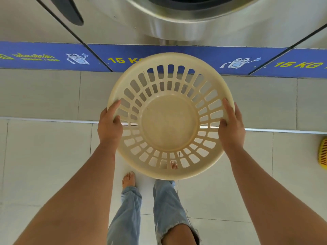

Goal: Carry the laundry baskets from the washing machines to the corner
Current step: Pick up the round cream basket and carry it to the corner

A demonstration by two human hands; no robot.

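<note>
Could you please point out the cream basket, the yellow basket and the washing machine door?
cream basket [169, 122], head view, flat bottom.
yellow basket [323, 153], head view, slotted side.
washing machine door [177, 13], head view, steel ring.

The washing machine [177, 18] walled off twelve o'clock, its blue base strip [194, 55] just behind the cream basket [169, 121]. Bare floor [44, 156] lay open toward nine and six o'clock. A yellow basket [323, 152] stood at three o'clock, well apart.
</note>
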